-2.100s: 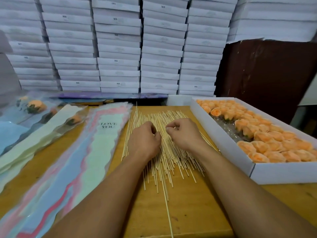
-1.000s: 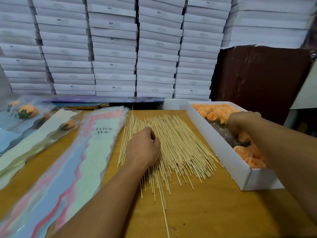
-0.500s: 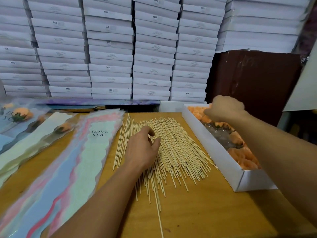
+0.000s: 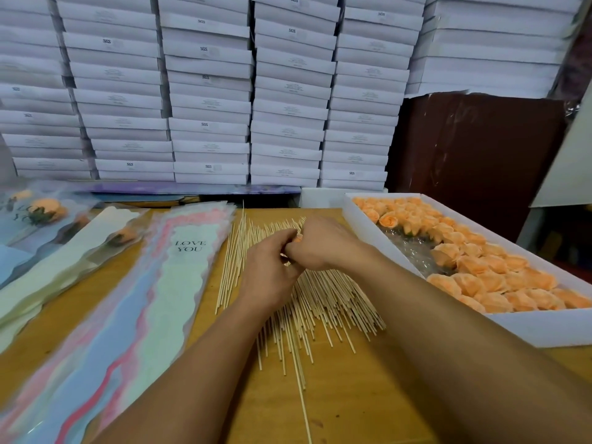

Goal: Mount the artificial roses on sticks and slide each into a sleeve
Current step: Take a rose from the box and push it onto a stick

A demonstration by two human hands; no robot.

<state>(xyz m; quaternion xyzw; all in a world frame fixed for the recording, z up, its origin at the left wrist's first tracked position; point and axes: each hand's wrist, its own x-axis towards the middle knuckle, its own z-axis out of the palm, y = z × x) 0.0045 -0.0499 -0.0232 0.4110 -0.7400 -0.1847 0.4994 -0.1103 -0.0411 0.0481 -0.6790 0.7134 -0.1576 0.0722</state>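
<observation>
Sticks (image 4: 323, 293), sleeves (image 4: 150, 302), box (image 4: 544, 328) on table (image 4: 352, 395)

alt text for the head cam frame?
Both hands, left hand and right hand, meet over a pile of wooden sticks, pinching an orange rose; a white box of roses sits right, printed sleeves left.
</observation>
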